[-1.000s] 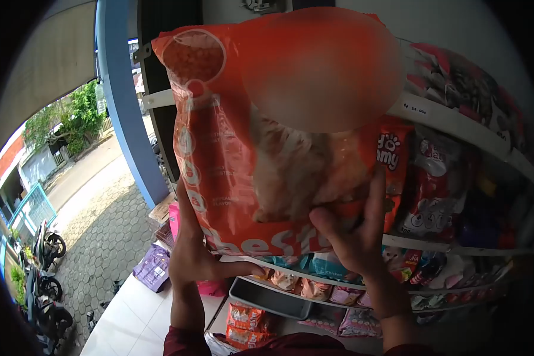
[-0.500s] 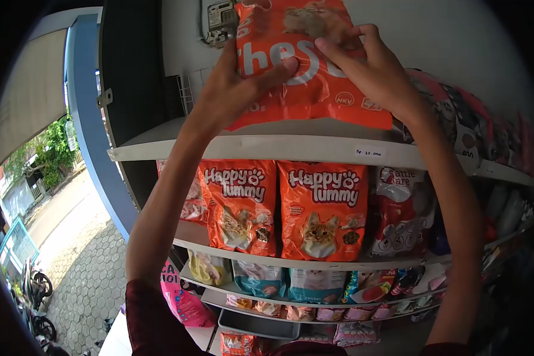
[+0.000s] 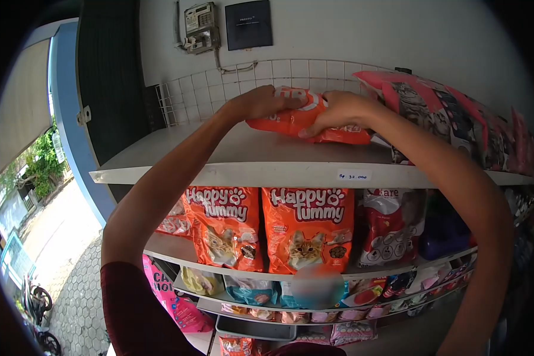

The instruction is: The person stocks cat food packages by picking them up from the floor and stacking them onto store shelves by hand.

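Note:
On the top shelf point(image 3: 178, 145), an orange bag of cat food point(image 3: 291, 126) with white lettering is tipped back, nearly lying flat; I cannot tell how much of it rests on the board. My left hand point(image 3: 260, 104) grips its left side, fingers partly hidden behind the bag. From the right, my right hand point(image 3: 343, 111) holds the other side with the thumb pressed on the front. Just to the right stand pink and black cat food bags point(image 3: 436, 113).
Below, two orange Happy Tummy bags point(image 3: 307, 231) stand beside a red and white bag point(image 3: 391, 228). A wire rack point(image 3: 190, 98) runs along the back of the top shelf. A price label point(image 3: 354, 175) is on its front edge. A dark door point(image 3: 110, 77) is at left.
Both hands have lowered the orange bag and moved it back onto the top shelf, tipping it from upright to nearly flat. The wire rack and wall now show behind it.

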Tool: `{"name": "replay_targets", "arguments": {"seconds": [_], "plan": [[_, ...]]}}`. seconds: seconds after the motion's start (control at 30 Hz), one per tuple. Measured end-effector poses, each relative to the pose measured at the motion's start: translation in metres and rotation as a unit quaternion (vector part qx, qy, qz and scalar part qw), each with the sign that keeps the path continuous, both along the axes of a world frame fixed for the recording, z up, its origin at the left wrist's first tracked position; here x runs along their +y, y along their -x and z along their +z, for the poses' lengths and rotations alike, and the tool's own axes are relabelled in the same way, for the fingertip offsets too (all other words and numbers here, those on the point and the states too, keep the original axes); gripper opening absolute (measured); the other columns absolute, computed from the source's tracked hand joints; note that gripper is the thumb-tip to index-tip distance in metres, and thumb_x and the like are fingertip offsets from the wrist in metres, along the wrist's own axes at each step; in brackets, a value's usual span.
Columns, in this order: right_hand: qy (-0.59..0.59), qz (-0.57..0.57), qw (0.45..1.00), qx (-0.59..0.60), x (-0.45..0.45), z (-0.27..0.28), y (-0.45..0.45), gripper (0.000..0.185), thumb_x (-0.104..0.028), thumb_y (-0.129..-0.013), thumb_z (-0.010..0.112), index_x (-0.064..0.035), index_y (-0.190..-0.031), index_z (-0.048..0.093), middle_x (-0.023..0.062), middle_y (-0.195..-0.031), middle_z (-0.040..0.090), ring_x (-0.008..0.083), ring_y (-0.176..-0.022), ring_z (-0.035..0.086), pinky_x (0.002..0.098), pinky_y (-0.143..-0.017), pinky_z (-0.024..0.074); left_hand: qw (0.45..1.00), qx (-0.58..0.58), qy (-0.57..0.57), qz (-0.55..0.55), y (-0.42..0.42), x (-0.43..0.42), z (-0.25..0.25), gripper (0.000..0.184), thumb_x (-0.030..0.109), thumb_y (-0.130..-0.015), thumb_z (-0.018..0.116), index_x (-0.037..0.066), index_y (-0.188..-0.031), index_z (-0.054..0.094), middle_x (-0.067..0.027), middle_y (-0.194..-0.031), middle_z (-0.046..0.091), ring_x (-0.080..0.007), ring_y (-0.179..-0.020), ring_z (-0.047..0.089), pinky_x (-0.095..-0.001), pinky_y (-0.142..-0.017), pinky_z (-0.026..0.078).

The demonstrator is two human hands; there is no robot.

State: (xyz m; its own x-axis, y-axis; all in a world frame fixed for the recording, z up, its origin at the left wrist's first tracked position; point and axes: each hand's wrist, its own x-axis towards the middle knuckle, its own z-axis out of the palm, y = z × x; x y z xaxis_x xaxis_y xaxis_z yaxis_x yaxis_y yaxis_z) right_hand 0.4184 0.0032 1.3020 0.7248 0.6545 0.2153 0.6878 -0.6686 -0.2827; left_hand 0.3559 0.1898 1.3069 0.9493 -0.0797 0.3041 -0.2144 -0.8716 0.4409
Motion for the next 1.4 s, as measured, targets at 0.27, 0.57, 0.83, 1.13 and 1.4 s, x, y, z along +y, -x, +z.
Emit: {"name": "replay_targets", "arguments": {"seconds": [0.27,0.57,0.83,1.13,1.4], "plan": [[0.168,-0.104,0.968,-0.152,0.024,0.002,0.027,0.081,-0.055,-0.068,0.073,-0.0005,-0.123,0.053,0.0191,-0.121,0.058,0.0318,-0.111,0.057,0.0389,-0.09,0.0467,0.971,-0.049,-0.233,-0.002,0.001,0.017,0.001,0.06,0.064,-0.071,0.064,0.005,-0.086,0.069,-0.013,-0.08,0.066,-0.0223,-0.075,0.062,-0.0342,-0.068,0.047],[0.375,-0.15,0.896,-0.186,0.044,0.008,0.002,0.101,-0.051,-0.081,0.063,0.0185,-0.136,0.015,0.0302,-0.116,0.056,0.0363,-0.11,0.056,0.0419,-0.089,0.0471,0.955,0.035,-0.294,0.021,-0.033,-0.007,0.001,0.059,0.06,-0.076,0.061,0.004,-0.094,0.063,-0.0146,-0.087,0.065,-0.0241,-0.081,0.062,-0.0368,-0.071,0.047],[0.244,-0.188,0.936,-0.173,0.04,-0.007,-0.013,0.093,-0.029,-0.082,0.063,0.0043,-0.143,0.001,0.0236,-0.125,0.053,0.033,-0.112,0.056,0.0432,-0.09,0.0468,0.956,0.022,-0.29,0.05,-0.033,-0.003,-0.003,0.086,0.066,-0.073,0.061,-0.004,-0.12,0.048,-0.0193,-0.102,0.064,-0.0283,-0.092,0.063,-0.0368,-0.079,0.048],[-0.064,0.033,0.911,-0.406,-0.005,-0.019,0.066,0.047,-0.021,-0.088,0.062,0.0011,-0.126,0.045,0.0225,-0.117,0.056,0.0346,-0.109,0.056,0.0401,-0.092,0.0456,0.946,-0.202,-0.252,0.013,0.045,0.019,-0.018,0.07,0.059,-0.083,0.054,-0.002,-0.118,0.054,-0.0198,-0.104,0.064,-0.0267,-0.095,0.063,-0.036,-0.083,0.047],[-0.332,0.222,0.841,-0.366,-0.019,-0.165,0.176,0.037,-0.009,-0.083,0.063,0.0007,-0.117,0.054,0.0132,-0.117,0.058,0.0198,-0.103,0.059,0.0349,-0.09,0.0466,0.874,-0.466,-0.056,-0.13,0.224,0.063,-0.124,0.048,0.041,-0.095,0.045,-0.004,-0.106,0.059,-0.0175,-0.102,0.063,-0.0247,-0.096,0.06,-0.0358,-0.084,0.047]]}}
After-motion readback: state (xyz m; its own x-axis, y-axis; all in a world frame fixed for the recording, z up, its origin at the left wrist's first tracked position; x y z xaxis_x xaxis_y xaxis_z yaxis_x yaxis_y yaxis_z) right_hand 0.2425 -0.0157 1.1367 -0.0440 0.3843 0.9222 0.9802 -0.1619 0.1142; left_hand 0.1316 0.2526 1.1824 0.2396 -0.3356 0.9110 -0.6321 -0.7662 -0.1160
